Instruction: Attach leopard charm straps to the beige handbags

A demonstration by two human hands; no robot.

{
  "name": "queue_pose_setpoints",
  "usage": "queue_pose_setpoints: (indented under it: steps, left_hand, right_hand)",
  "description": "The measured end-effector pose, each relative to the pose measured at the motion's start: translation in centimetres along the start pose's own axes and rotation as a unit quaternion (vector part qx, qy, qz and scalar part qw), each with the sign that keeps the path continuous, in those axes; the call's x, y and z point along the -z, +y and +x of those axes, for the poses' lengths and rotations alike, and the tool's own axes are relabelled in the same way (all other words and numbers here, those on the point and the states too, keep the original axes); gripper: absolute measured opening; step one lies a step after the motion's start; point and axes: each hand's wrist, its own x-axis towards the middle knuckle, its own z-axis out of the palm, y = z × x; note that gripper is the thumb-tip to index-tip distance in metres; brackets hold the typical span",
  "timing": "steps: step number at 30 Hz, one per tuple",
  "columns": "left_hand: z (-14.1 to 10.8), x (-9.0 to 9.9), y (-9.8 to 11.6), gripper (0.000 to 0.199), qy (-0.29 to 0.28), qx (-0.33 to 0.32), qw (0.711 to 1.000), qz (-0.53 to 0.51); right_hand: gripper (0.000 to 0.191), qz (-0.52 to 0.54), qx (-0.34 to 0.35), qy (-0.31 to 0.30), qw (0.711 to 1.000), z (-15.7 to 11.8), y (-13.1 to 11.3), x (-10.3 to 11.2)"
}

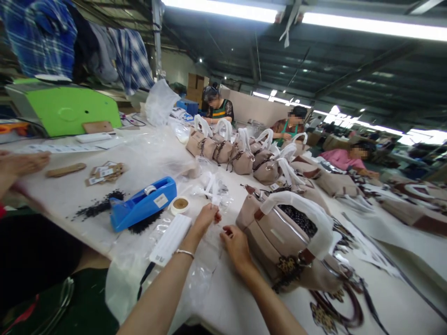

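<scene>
My left hand [208,218], with a white bracelet at the wrist, is closed in a pinch; what it grips is too small to make out. Just beyond it lie clear plastic packets [223,190] with white strips. Close by on the right, my right hand [236,244] has its fingers curled to the thumb, and whatever is between them cannot be made out. Beside that hand stands a beige handbag [268,232] with white-wrapped handles, dark filling and a leopard-print bow. Crumpled clear plastic [200,279] lies under my forearms.
Left of my hands are a blue tape dispenser [145,202], a tape roll [180,204], a white label box [171,239], black bits [101,204] and tags [106,172]. Several handbags [240,156] stand beyond. Another person's hand [24,163] is at far left; co-workers sit opposite.
</scene>
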Motion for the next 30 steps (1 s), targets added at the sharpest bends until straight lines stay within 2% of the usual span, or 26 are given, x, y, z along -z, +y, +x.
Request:
queue_pose_setpoints:
  steps: [4,7,10,12,18,25,30]
  left_hand:
    - [-0.4,-0.2,-0.3,0.027,-0.025,-0.005,0.992,-0.120]
    - [-0.8,0.0,0.0,0.038,-0.038,-0.007,0.985,-0.168]
    - [-1.5,0.0,0.5,0.044,-0.050,-0.006,0.980,-0.190]
    - [-1.8,-0.1,0.7,0.044,-0.056,-0.001,0.979,-0.197]
    - [-1.6,-1.0,1.1,0.053,-0.071,0.026,0.971,-0.226]
    - [-0.5,-2.5,0.5,0.057,0.012,0.020,0.979,-0.200]
    - [-0.2,-3.4,0.1,0.048,0.042,0.010,0.989,-0.142]
  right_hand:
    - [0.040,0.030,-0.037,0.030,0.998,1.2,-0.8,0.0]
    - [0.056,0.160,-0.060,-0.033,0.985,1.9,-1.6,-0.6]
    - [0.051,0.266,-0.081,-0.095,0.956,2.4,-2.1,-1.4]
    - [0.039,0.246,-0.087,-0.087,0.961,2.5,-2.2,-1.7]
    - [0.031,0.148,-0.110,-0.048,0.982,1.5,-1.6,-1.2]
    - [0.027,0.111,-0.134,-0.043,0.984,-1.5,-1.2,-0.1]
    - [0.024,0.115,-0.167,-0.061,0.977,-5.2,0.4,0.5]
